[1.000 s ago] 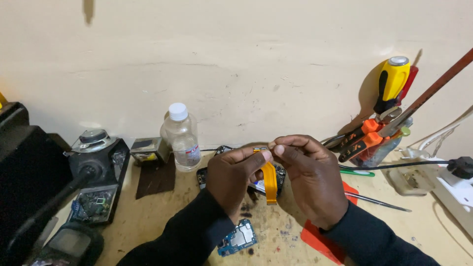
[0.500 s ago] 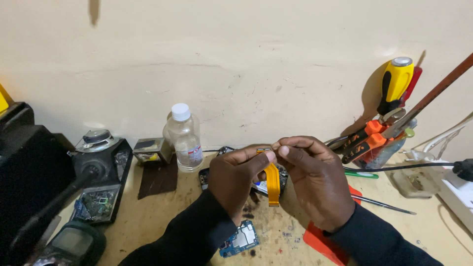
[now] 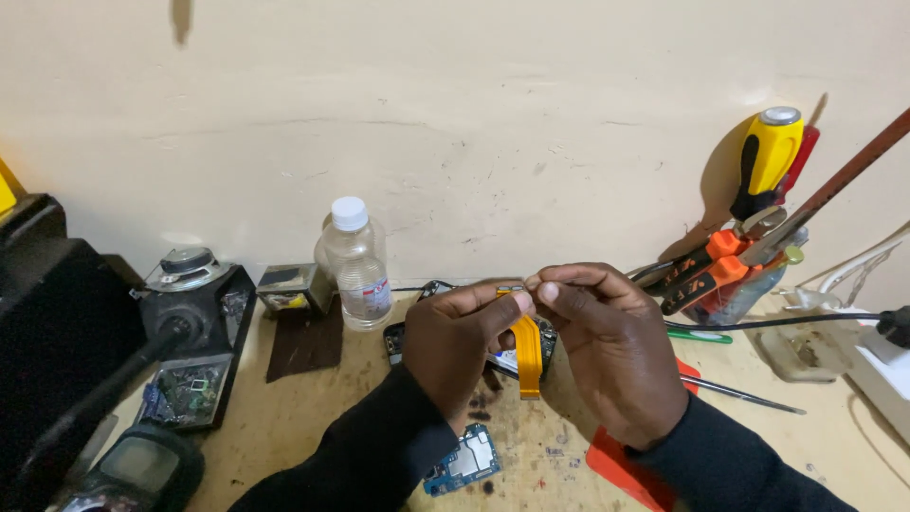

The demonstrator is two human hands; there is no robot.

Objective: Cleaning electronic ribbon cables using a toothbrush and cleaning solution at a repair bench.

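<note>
An orange flex ribbon cable (image 3: 527, 353) hangs down between my two hands above the workbench. My left hand (image 3: 453, 343) pinches its top end with thumb and forefinger. My right hand (image 3: 609, 347) pinches the same top end from the other side, fingertips touching the left ones. Behind the cable lies a dark opened phone (image 3: 415, 334), mostly hidden by my hands. A small blue circuit board (image 3: 462, 461) lies on the bench under my left forearm.
A clear plastic bottle with a white cap (image 3: 354, 265) stands by the wall. Speaker and electronic parts (image 3: 191, 313) sit at left. A tool holder with a yellow screwdriver (image 3: 766, 152) and orange pliers (image 3: 706, 270) stands at right, beside a white power strip (image 3: 877, 365). A red piece (image 3: 626, 465) lies near my right wrist.
Both hands stay pinched on the orange ribbon cable and have shifted only slightly; the view has drifted a little.
</note>
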